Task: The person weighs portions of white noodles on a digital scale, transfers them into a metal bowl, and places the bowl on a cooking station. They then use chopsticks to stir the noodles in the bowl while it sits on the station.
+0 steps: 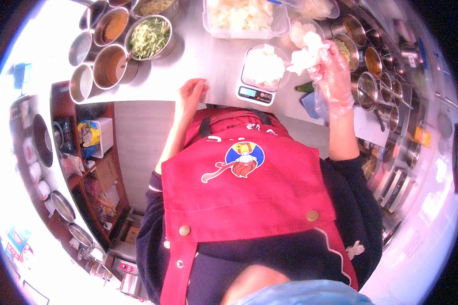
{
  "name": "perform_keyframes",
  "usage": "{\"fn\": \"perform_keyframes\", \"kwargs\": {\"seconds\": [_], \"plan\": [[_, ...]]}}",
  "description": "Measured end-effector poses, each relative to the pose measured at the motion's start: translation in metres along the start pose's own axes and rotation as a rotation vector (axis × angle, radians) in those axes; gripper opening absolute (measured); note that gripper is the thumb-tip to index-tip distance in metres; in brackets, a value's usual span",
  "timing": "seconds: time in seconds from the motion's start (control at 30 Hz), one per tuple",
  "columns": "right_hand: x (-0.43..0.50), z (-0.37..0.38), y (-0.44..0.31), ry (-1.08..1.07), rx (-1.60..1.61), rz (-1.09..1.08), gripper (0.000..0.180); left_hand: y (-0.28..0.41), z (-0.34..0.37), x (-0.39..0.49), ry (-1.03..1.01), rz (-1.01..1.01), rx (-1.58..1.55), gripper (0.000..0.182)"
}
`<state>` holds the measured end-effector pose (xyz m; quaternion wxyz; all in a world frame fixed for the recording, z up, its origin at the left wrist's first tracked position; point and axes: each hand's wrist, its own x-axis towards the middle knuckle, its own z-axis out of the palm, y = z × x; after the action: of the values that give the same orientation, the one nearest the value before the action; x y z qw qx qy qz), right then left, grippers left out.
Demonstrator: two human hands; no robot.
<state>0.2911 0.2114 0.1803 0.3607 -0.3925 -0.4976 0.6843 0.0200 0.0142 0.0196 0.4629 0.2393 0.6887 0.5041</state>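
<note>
My right hand (334, 72), in a clear plastic glove, grips a clump of white food pieces (309, 51). It is raised to the right of a white digital kitchen scale (254, 96) with a lit display. A clear plastic tub (287, 76) on the scale holds a heap of similar white pieces (265, 68), overexposed so their kind cannot be told. My bare left hand (192, 91) rests at the counter's front edge, fingers loosely curled, holding nothing visible. Behind the scale, a large clear plastic bin (248, 35) contains more pale pieces.
Steel pots with sauces stand at left, beside a steel bowl (170, 42) of shredded green vegetable (148, 36). Several steel containers (367, 89) with ladles crowd the right side. A blue cloth (310, 105) and a green vegetable (305, 87) lie near my right hand. Shelves (95, 164) stand lower left.
</note>
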Motion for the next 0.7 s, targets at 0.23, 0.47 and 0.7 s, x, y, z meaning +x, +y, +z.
{"fn": "perform_keyframes", "kwargs": {"seconds": [0.23,0.47,0.7], "plan": [[0.006,0.016,-0.041,-0.034,0.020,-0.226,0.028,-0.013,-0.007,-0.009,0.030,-0.143,0.001,0.024],[0.065,0.062,-0.028,0.250,-0.800,-0.256,0.053,-0.016,-0.015,-0.014,0.050,-0.138,-0.019,0.025],[0.125,0.031,0.054,-0.171,-0.716,-0.215,0.054,-0.020,-0.016,-0.024,0.113,-0.143,-0.040,0.025]]}}
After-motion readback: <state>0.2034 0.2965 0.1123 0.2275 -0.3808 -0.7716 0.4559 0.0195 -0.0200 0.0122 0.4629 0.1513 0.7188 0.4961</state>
